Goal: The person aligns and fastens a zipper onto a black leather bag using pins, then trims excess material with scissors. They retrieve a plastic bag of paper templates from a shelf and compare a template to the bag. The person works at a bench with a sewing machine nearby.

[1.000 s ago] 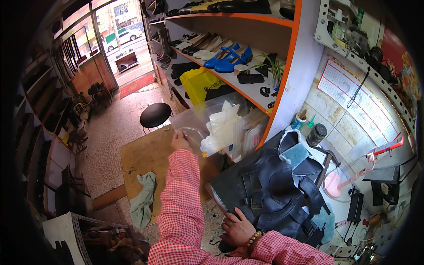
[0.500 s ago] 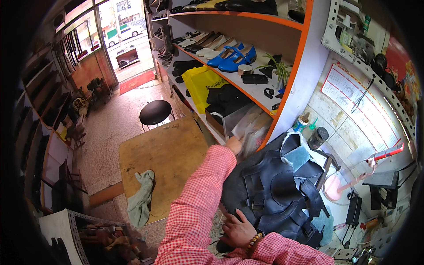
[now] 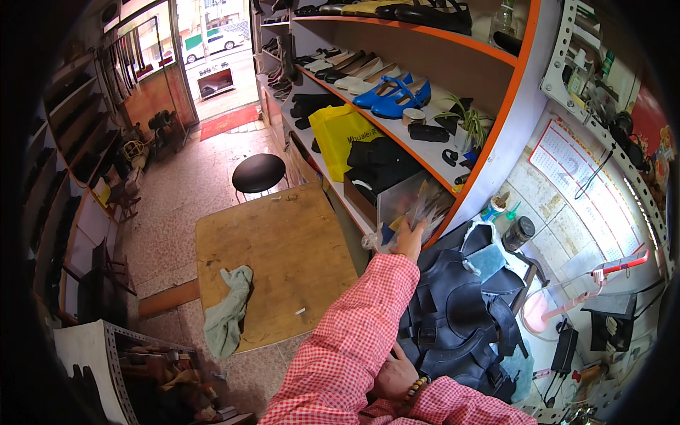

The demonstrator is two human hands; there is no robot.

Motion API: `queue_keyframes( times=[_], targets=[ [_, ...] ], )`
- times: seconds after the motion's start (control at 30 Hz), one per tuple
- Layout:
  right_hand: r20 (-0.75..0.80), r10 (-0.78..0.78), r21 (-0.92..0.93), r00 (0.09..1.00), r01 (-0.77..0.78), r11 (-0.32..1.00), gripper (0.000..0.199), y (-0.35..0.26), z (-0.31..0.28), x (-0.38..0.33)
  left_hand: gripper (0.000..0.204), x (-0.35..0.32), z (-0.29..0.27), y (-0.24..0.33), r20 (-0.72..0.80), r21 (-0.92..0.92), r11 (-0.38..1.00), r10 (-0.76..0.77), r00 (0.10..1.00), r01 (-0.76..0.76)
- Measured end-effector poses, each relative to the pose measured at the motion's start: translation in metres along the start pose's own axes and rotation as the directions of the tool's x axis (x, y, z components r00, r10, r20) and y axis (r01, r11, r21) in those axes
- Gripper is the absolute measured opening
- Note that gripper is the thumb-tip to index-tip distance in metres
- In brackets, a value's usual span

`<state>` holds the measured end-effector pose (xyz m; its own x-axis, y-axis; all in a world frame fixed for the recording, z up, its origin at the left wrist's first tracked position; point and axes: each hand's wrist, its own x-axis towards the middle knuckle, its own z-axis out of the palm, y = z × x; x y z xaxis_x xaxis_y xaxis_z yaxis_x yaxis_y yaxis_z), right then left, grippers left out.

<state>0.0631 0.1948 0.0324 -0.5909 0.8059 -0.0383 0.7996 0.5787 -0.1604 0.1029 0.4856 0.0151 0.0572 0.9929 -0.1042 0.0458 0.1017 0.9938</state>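
Note:
My left hand (image 3: 409, 239) reaches to a clear plastic box (image 3: 388, 207) on the lower shelf, its fingers closed on clear plastic bags (image 3: 427, 205) that stand up in it. Below, my right hand (image 3: 397, 375), with a beaded bracelet at the wrist, is by the lower left edge of a black leather article (image 3: 453, 312). That article has straps, a buckle and pale blue lined parts. My left sleeve covers most of the right hand's fingers, so what they hold is hidden.
A worn wooden table (image 3: 276, 248) bears a grey-green cloth (image 3: 228, 312) and a small white scrap (image 3: 301, 311). Orange-edged shelves hold blue shoes (image 3: 400, 98) and a yellow bag (image 3: 340, 134). A black stool (image 3: 259, 173) stands behind the table; a pink phone stand (image 3: 538, 312) is at right.
My left hand has moved right and deeper among the plastic bags. The view has shifted, and my left forearm now covers more of the right hand. A white scrap now shows on the table.

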Motion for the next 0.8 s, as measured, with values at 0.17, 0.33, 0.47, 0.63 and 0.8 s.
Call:
queue_keyframes(
  times=[0.17,0.33,0.47,0.63,0.8],
  targets=[
    [-0.073,0.021,0.069,0.997,-0.016,0.998,0.056,-0.001,0.001,0.001,0.070,-0.034,-0.005,0.007,0.069,0.251,0.960,0.112,0.991,-0.126],
    [-0.096,0.020,0.075,0.995,-0.012,0.997,0.056,-0.003,0.000,0.003,0.064,-0.048,-0.004,0.007,0.114,0.302,0.899,0.295,0.949,-0.316],
    [-0.099,0.027,0.063,0.995,-0.021,0.998,0.052,-0.004,-0.002,0.003,0.065,-0.041,-0.005,-0.001,0.173,0.349,0.885,0.262,0.949,-0.308],
    [-0.111,-0.003,0.042,0.994,0.008,0.999,0.046,-0.001,0.002,0.001,0.048,0.005,-0.007,-0.023,-0.178,-0.098,0.988,0.104,0.979,-0.123],
    [-0.093,0.006,0.048,0.996,-0.002,0.999,0.045,0.000,0.007,-0.001,0.083,0.034,-0.014,-0.038,-0.208,-0.615,0.777,-0.322,0.924,0.132]
  ],
)
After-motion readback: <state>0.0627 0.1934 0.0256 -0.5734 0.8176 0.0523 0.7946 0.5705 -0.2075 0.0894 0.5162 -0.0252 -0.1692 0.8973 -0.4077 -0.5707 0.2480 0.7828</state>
